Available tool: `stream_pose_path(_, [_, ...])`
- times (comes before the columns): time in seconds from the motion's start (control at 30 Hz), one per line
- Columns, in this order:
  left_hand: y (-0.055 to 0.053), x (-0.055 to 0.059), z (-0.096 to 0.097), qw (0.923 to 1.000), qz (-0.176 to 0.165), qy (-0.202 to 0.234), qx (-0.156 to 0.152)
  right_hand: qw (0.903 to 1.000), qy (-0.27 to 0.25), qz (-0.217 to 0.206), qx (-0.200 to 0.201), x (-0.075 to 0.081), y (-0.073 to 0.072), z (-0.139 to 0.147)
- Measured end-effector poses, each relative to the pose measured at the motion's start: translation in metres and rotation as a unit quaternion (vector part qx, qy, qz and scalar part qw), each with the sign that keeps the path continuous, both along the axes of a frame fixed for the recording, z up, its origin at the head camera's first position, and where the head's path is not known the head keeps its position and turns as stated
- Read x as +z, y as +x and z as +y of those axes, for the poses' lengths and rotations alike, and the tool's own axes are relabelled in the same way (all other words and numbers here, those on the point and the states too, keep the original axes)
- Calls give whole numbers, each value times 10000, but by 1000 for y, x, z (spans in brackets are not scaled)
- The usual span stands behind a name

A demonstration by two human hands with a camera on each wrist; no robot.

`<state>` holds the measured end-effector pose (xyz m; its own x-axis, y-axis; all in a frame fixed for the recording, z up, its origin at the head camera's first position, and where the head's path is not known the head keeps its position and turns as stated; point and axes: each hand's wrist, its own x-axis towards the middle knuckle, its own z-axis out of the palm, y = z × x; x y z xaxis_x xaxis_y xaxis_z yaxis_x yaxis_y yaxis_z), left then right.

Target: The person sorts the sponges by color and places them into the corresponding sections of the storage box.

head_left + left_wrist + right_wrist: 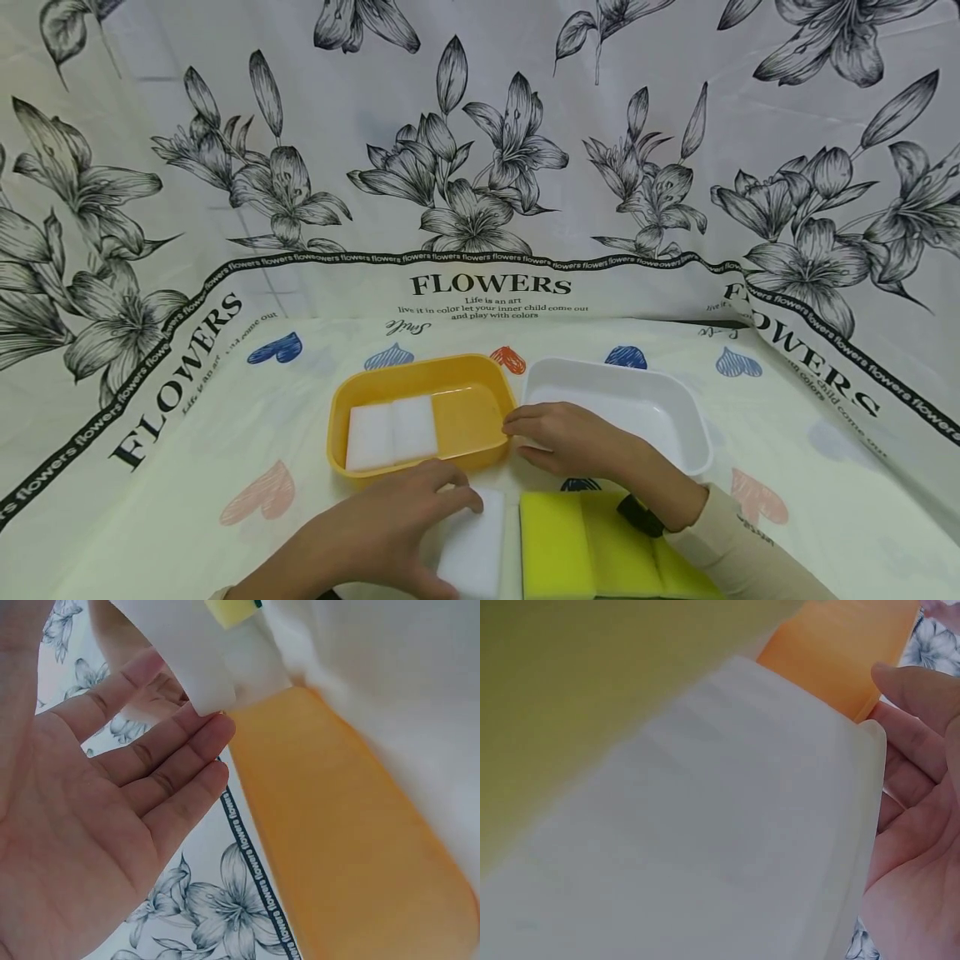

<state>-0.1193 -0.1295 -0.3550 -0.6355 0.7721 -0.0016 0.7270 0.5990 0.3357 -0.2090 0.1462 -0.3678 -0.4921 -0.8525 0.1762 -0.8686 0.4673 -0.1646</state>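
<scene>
My left hand (397, 525) lies beside a white foam sponge (474, 550) on the table, its fingers relaxed and fingertips touching the sponge's left side. The left wrist view shows the open palm, with the thumb mostly out of sight. Ahead of it stands a yellow plastic tray (472, 412); two more white sponges (392, 432) lie side by side in its left part. My right hand (570, 437) reaches across the near left end of a white tray (637, 404) and pinches the yellow tray's right rim. In the right wrist view, the thumb (911, 690) overlaps the orange-looking tray end.
Yellow sponges (555, 542) with a dark green underside lie in a row at the front right, under my right forearm. The table has a pale cloth with printed hearts (262, 493). A flower-printed curtain (480, 167) hangs behind the trays.
</scene>
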Motion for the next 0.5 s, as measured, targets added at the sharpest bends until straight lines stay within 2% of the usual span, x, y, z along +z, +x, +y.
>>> stream_pose_path(0.33, [-1,10,0,9990,-279,-93,347,10000,19,-53,-61,-1,0,1])
stream_pose_path(0.5, [-2,10,-2,9990,-90,96,425,10000,20,-57,-57,-2,-1,0])
